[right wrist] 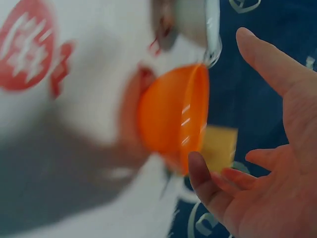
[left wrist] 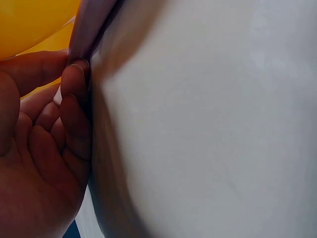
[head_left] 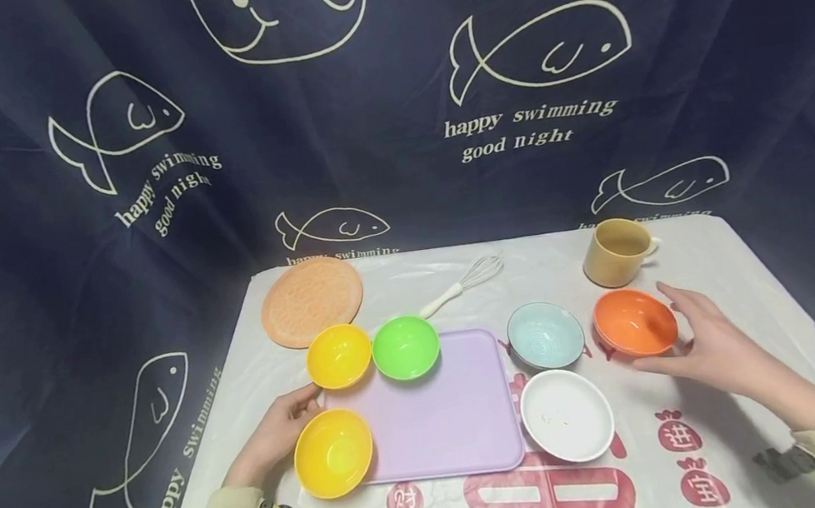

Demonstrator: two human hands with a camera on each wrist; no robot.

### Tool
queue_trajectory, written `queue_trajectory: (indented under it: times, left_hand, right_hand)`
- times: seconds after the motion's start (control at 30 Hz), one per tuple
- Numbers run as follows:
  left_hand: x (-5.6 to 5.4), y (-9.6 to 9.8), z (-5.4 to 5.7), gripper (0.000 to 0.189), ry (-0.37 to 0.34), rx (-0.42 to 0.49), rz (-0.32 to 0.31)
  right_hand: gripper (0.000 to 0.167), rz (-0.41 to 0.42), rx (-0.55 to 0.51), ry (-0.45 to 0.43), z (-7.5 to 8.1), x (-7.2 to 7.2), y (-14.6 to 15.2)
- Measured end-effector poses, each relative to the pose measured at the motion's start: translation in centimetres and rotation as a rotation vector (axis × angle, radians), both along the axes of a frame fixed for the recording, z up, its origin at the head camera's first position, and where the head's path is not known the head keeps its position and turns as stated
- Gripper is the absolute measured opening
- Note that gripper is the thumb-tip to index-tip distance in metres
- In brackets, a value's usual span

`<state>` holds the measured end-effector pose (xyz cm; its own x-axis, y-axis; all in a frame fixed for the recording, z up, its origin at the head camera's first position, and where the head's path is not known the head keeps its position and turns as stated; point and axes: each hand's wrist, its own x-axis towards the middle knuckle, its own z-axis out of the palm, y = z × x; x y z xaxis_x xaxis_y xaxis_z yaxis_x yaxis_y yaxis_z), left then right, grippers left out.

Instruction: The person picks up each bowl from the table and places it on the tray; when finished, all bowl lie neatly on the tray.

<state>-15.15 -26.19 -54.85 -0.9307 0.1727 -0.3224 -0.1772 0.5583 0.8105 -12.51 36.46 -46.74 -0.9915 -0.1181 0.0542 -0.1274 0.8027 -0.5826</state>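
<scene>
My left hand (head_left: pixel 280 428) pinches the left edge of a purple tray (head_left: pixel 441 418), thumb on one side and curled fingers on the other. The left wrist view shows those fingers (left wrist: pixel 74 109) at the tray's rim (left wrist: pixel 91 29). One yellow bowl (head_left: pixel 336 455) stands at the tray's near left corner and another yellow bowl (head_left: pixel 339 356) at its far left corner. Beside the latter is a green bowl (head_left: pixel 406 346). My right hand (head_left: pixel 712 341) spreads thumb and fingers wide beside an orange bowl (head_left: pixel 634 320), also seen as an orange bowl (right wrist: pixel 171 114) apart from the palm in the right wrist view.
A light blue bowl (head_left: pixel 545 335) and a white bowl (head_left: pixel 568 416) stand between tray and orange bowl. Behind are a tan mug (head_left: pixel 615 254), a whisk (head_left: pixel 460 286) and a round orange mat (head_left: pixel 312 300). A dark blue fish-print curtain (head_left: pixel 392 121) hangs at the table's back.
</scene>
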Motion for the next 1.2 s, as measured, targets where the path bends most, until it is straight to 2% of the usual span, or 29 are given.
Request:
queue_trajectory:
  times: [0.17, 0.4, 0.63, 0.93, 1.2]
  left_hand:
    - [0.1, 0.0, 0.2, 0.05, -0.004, 0.004, 0.004]
    - [0.3, -0.2, -0.2, 0.05, -0.003, -0.001, 0.009]
    - [0.1, -0.2, -0.2, 0.049, 0.009, 0.015, 0.005]
    - [0.0, -0.3, -0.2, 0.049, 0.024, 0.009, 0.006]
    - [-0.1, -0.4, -0.3, 0.048, 0.018, 0.026, 0.004]
  right_hand:
    - [0.132, -0.039, 0.02, -0.017, -2.1, -0.3, 2.3]
    - [0.137, -0.052, -0.003, -0.114, -3.4, -1.8, 1.6]
    - [0.14, -0.03, -0.011, -0.151, -3.7, -2.8, 0.5]
    - [0.139, -0.029, 0.008, -0.157, -3.6, -3.2, 0.3]
    - [0.13, -0.034, 0.004, -0.107, -3.4, -3.1, 0.2]
